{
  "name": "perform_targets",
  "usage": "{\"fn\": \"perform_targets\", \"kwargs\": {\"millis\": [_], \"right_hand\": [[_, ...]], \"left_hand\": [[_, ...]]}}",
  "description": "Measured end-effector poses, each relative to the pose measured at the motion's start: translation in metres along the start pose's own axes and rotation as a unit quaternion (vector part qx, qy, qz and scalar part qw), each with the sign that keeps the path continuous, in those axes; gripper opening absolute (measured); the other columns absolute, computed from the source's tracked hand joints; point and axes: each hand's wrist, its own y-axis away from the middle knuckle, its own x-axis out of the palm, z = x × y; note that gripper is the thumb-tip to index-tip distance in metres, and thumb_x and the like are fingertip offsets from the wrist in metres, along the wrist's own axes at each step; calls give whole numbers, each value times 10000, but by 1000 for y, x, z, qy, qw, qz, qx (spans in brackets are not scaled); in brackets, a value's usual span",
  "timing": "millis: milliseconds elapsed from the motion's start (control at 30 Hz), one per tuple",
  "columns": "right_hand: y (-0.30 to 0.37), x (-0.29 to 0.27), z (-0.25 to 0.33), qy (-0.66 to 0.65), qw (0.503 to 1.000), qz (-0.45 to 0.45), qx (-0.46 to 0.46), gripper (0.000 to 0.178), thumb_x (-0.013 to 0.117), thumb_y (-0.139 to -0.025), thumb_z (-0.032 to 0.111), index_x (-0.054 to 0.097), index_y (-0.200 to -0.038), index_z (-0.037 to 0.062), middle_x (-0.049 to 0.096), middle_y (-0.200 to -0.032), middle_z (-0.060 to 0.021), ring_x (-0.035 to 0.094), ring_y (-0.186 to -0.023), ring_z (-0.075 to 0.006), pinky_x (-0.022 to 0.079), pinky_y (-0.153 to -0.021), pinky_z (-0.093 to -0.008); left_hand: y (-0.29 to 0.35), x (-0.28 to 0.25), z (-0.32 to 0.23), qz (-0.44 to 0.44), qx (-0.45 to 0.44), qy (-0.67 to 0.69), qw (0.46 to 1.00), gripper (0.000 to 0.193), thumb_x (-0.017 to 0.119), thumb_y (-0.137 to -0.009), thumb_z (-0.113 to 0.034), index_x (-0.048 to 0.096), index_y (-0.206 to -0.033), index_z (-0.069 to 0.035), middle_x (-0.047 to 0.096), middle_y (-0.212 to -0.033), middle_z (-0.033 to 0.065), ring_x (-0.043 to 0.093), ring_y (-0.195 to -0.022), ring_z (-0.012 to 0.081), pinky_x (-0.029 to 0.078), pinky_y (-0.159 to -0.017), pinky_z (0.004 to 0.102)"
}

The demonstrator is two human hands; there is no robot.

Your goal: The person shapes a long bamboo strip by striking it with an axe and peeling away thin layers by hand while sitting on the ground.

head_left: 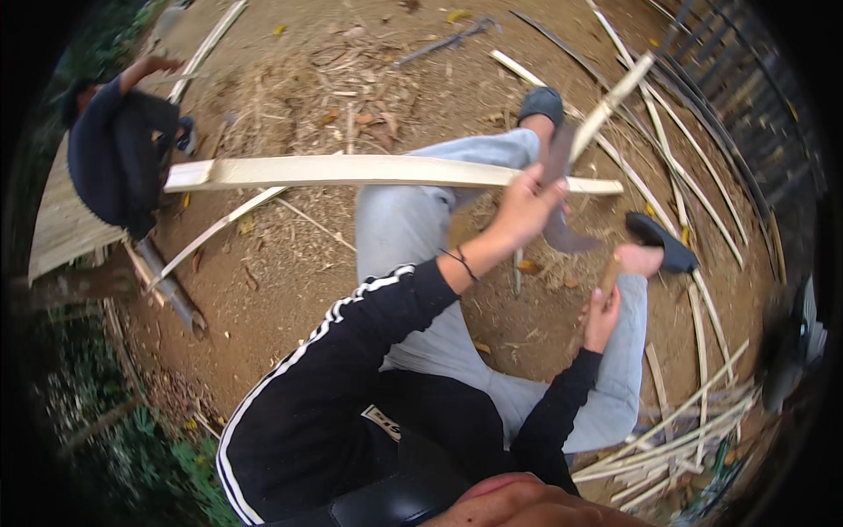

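Observation:
A long pale bamboo strip (334, 170) lies across my bent left leg, with its left end close to a crouching person. My left hand (525, 211), in a black sleeve with white stripes, closes round this strip near its right end; the fingers are partly hidden. Below, my right hand (601, 318) wraps round the wooden handle of a curved-blade knife (608, 274). Its dark blade (566, 235) passes beside my left fingers and is blurred. Another pale piece (615, 101) slants up to the right behind the blade.
The person (110, 149) in dark clothes crouches at the left. Shavings (290, 114) litter the brown ground. Split strips (676, 448) are heaped at lower right, and others (685, 176) lie along a dark slatted fence (746, 97). A short log (167, 285) lies at left.

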Motion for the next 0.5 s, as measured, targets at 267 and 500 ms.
{"fn": "perform_targets", "kwargs": {"millis": [267,500], "right_hand": [[29,-2,41,-87,982,160,-40,562,660,-855,131,390,-1312,-52,552,-1069,-93,557,-769,-96,479,-629,-235],[72,33,97,-243,928,-3,-281,594,724,-799,261,416,-1247,20,399,-1309,-155,424,-1195,-250,418,-953,-400]], "left_hand": [[7,1,-56,-32,118,-105,987,131,581,-910,-148,561,-932,-20,613,-794,43,624,-661,123,512,-599,243],[24,-11,-51,394,56,-150,905,197,608,-872,-154,604,-983,9,495,-1156,55,499,-1026,117,425,-833,264]]}}
